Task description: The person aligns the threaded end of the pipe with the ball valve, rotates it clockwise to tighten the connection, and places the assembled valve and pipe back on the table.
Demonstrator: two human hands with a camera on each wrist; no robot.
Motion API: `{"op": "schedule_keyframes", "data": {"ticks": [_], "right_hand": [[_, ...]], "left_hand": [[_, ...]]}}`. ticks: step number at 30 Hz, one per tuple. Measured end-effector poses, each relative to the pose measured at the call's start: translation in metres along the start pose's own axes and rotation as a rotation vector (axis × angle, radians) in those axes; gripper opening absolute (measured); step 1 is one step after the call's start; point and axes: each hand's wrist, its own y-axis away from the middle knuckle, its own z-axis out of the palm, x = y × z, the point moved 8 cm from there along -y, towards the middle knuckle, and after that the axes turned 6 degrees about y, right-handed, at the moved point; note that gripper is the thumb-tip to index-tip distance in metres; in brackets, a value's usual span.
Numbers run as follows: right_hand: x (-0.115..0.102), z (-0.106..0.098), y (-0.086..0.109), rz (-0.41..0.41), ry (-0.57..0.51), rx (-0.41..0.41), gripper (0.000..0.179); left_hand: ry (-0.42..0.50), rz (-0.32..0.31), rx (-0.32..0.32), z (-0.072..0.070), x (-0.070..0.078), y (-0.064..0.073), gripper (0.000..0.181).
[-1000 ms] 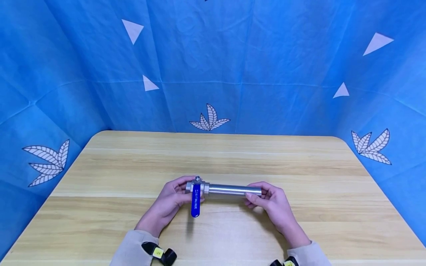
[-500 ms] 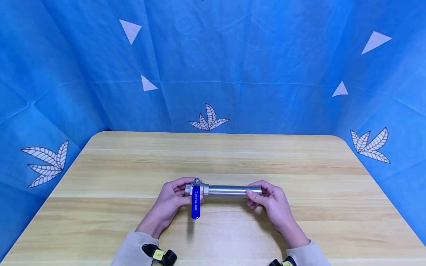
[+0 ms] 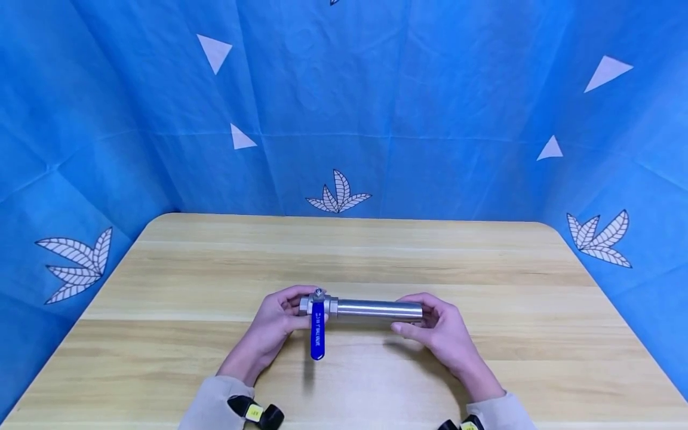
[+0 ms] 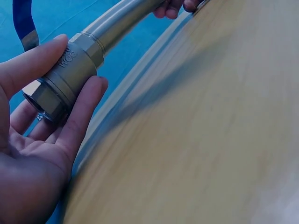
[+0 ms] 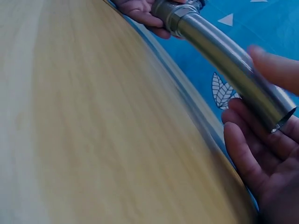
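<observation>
A metal ball valve [image 3: 304, 305] with a blue lever handle [image 3: 318, 334] is held above the table by my left hand [image 3: 271, 328]. In the left wrist view, thumb and fingers grip the valve body [image 4: 70, 70] from opposite sides. A steel pipe [image 3: 371, 308] is joined to the valve and points right. My right hand [image 3: 446, 328] is at the pipe's free end, its fingers behind and under the pipe. Its thumb [image 5: 275, 67] is straight and looks lifted off the pipe; whether the fingers touch it is hard to tell. The pipe's open end [image 5: 284, 120] shows in the right wrist view.
Beneath the hands lies a wooden table [image 3: 344, 257] with rounded far corners. Blue cloth [image 3: 344, 89] printed with white triangles and leaves hangs behind it and along both sides. Black straps with small cameras [image 3: 258, 412] sit on the wrists.
My right thumb has come off the pipe and dropped below it. The blue lever points slightly nearer to me, so the valve has turned a little. My left hand keeps its grip.
</observation>
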Motion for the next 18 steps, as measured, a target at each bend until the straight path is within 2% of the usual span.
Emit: {"op": "schedule_keyframes", "data": {"ticks": [4,7,13,16,18], "right_hand": [[-0.001,-0.005,0.002,-0.023,0.090,0.002,0.040],[-0.002,-0.011,0.004,-0.032,0.175,0.033,0.039],[-0.011,-0.017,-0.003,-0.095,0.328,0.116,0.041],[-0.014,-0.018,-0.007,-0.120,0.356,0.137,0.042],[-0.012,-0.018,-0.009,-0.107,0.364,0.142,0.042]], "left_hand": [[-0.057,-0.006,0.001,0.002,0.000,0.000,0.058],[-0.153,0.008,-0.006,0.005,0.003,0.000,0.056],[-0.378,0.098,-0.009,0.006,0.017,-0.005,0.047],[-0.465,0.131,-0.016,0.010,0.023,-0.008,0.039],[-0.500,0.134,-0.016,0.012,0.024,-0.010,0.036]]}}
